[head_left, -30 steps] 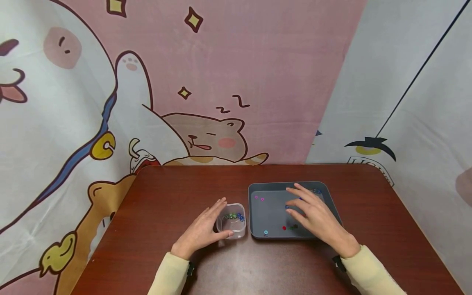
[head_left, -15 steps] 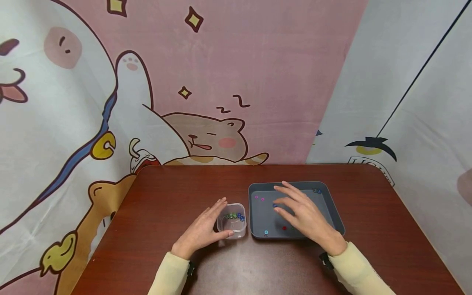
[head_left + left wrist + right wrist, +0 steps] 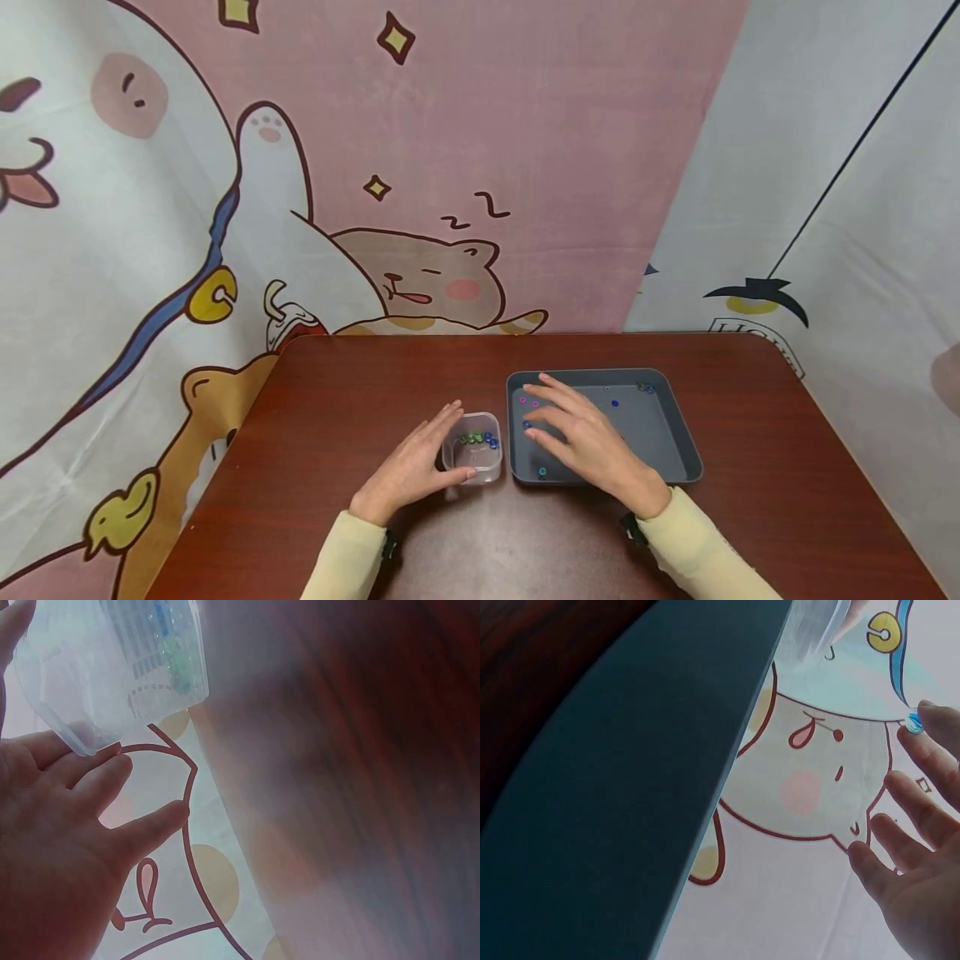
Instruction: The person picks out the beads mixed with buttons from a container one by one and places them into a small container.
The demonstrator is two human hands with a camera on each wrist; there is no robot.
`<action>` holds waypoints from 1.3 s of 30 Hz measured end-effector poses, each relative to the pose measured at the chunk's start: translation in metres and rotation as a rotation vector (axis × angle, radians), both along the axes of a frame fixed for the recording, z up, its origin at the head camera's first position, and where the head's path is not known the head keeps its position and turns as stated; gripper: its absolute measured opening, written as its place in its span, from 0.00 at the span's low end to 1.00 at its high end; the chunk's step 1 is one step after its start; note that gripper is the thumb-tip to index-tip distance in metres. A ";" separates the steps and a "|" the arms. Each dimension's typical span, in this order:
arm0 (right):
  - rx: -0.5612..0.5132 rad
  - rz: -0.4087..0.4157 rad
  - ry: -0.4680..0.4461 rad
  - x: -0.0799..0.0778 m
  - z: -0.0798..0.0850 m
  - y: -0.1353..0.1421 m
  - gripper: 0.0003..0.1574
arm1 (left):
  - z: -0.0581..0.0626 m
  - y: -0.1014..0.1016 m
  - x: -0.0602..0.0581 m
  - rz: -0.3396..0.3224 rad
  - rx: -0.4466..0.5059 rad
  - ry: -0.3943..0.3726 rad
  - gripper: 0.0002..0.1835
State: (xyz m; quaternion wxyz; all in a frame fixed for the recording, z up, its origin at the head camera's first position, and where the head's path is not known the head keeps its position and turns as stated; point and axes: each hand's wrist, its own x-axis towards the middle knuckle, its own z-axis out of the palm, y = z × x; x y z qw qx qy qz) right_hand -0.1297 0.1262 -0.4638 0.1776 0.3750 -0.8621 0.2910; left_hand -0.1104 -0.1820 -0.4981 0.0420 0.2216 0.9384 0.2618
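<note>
My left hand (image 3: 411,471) holds the clear plastic box (image 3: 477,457), its fingers along the far left side and its thumb at the front. Several green and blue beads (image 3: 478,438) lie inside the box. Above the grey tray (image 3: 652,450), my right hand (image 3: 583,435) pinches a small blue bead (image 3: 914,722) between thumb and index finger. The other right fingers are spread apart. In the left wrist view the box (image 3: 97,667) stands against the fingers, partly out of frame.
Pink rings (image 3: 522,400), a light blue bead (image 3: 542,472), a dark blue bead (image 3: 615,403) and a small cluster of beads (image 3: 647,387) lie in the tray. The tray stands just right of the box on a brown wooden table (image 3: 375,375). A cartoon cloth (image 3: 585,167) hangs behind.
My right hand has moved left across the tray with the blue bead, toward the box. This uncovers the tray's right part. The left hand and the box have stayed in place.
</note>
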 end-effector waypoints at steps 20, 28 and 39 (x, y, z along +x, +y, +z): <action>0.005 0.086 0.003 0.000 -0.012 -0.038 0.11 | 0.002 0.001 -0.002 -0.017 -0.013 0.005 0.55; 0.033 0.104 -0.032 0.001 -0.019 -0.047 0.12 | 0.001 0.000 -0.002 -0.026 -0.004 0.024 0.54; 0.098 0.105 -0.020 0.000 -0.029 -0.058 0.11 | 0.000 0.000 0.000 -0.008 -0.006 0.002 0.53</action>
